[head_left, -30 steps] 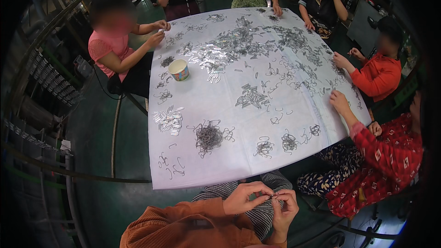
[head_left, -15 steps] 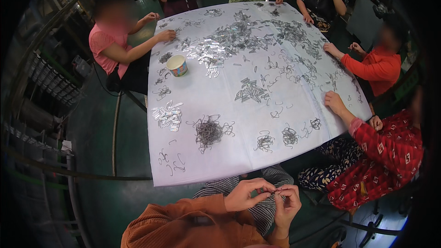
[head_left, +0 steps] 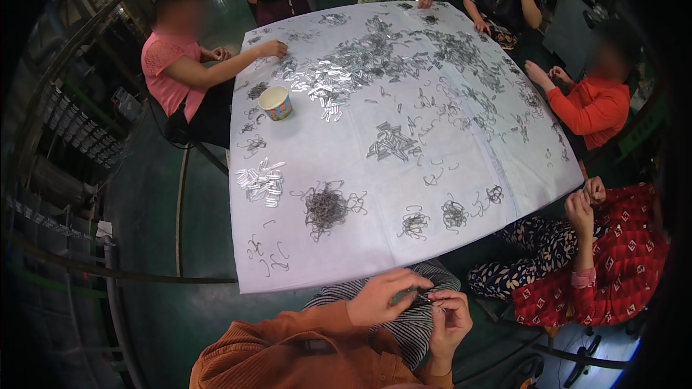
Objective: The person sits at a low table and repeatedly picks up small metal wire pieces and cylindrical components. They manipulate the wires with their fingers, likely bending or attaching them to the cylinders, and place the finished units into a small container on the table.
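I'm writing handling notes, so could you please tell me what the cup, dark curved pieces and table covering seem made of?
Cup: probably coated paper, given the pale inside and colourful printed side; plastic is possible.
Dark curved pieces: likely metal wire, dull grey, thin and holding hook-like bends.
Table covering: white, mostly matte; creases suggest cloth, though a paper-like sheet is possible.

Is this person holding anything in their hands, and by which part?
The right hand pinches a small dark piece; by which part is too small to tell. Whether the left hand also touches it is unclear.
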A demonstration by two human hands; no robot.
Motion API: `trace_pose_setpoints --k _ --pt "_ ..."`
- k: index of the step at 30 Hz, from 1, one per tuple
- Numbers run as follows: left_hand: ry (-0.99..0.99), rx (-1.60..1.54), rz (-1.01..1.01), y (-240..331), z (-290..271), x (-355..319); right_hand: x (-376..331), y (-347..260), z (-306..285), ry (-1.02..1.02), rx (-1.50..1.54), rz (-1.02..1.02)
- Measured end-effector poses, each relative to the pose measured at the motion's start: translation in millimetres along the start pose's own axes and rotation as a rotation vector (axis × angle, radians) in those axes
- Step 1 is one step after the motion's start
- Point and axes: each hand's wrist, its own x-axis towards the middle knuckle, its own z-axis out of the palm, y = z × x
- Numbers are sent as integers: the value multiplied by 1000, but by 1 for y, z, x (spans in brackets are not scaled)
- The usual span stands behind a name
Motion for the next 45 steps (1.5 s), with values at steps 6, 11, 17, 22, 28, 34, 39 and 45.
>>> trace_pose_setpoints --k 6,11,17,22,28,34,39,45 --pt "-305 -1169 61 93 -42 36 1 -5 1 5 -93 43" --pt "-438 -1780 284 152 -6 48 -2 -10 9 31 -10 90" --pt "-581 -1782 459 165 -13 47 2 -19 13 41 -27 38" --pt "-597 -1849 729 184 1 46 -2 -8 15 37 -50 28" --pt "-706 -1912 676 182 27 34 -16 63 -2 -8 4 -141" --pt "-848 -2034 570 182 64 19 -21 59 1 4 85 -144" --pt "-941 -1969 551 188 83 15 -25 55 0 58 87 -81" --pt "-983 -1693 596 172 91 26 -38 56 -1 73 65 -46"
